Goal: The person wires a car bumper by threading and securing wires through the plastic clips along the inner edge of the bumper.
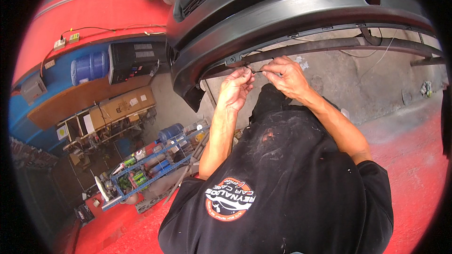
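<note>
A thin dark wire-like strand (pixel 257 71) runs between my two hands, just below the lower edge of a black car bumper (pixel 282 14). My left hand (pixel 237 87) pinches its left end between thumb and fingers. With fingertips pressed together, my right hand (pixel 287 77) grips the other end. Both hands are close under a bracket-like tab (pixel 232 60) on the bumper's lower lip. Whether the strand is fastened to the bumper is too small to tell.
A dark tubular stand (pixel 325 45) runs beneath the bumper. To the left are a blue wire rack (pixel 155 171) of bottles and cans, a cardboard box (pixel 122 108), a blue water jug (pixel 89 68) and a black boxy appliance (pixel 134 63). Some crumpled litter (pixel 426 88) lies at right.
</note>
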`<state>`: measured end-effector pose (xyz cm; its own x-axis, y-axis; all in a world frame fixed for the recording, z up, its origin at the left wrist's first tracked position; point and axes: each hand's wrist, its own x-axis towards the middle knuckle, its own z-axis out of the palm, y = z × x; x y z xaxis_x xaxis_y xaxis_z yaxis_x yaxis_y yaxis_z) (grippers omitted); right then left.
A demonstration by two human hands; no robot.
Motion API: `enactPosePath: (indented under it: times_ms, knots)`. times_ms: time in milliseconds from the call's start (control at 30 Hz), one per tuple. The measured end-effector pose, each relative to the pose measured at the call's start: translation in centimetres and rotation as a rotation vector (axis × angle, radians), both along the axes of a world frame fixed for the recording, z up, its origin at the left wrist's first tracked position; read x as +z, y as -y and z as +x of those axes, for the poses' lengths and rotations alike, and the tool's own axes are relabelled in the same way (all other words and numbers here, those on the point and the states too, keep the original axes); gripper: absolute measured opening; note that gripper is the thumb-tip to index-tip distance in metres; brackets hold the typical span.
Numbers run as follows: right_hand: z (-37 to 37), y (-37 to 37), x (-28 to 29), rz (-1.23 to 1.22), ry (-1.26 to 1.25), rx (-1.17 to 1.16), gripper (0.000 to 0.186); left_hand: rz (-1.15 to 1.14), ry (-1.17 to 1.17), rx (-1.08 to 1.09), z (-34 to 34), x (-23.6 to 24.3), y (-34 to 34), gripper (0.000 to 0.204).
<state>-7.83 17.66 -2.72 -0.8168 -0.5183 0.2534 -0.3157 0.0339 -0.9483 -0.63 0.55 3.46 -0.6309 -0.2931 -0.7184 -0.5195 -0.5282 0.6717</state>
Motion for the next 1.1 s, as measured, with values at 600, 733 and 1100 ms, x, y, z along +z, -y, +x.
enactPosePath:
  times_ms: [600, 733, 1100]
  knots:
    - [0.2, 1.2, 1.2, 0.028, 0.392, 0.092, 0.024, -0.321, -0.104, -0.016, 0.7, -1.3, -1.1, 0.018]
    - [0.2, 1.2, 1.7, 0.081, 0.338, 0.101, 0.020, -0.125, -0.071, -0.010, 0.6, -0.9, -0.6, 0.022]
    - [1.3, 2.1, 0.9, 0.054, 0.271, 0.059, 0.025, -1.233, -0.399, -0.157, 1.9, -1.3, -4.5, 0.017]
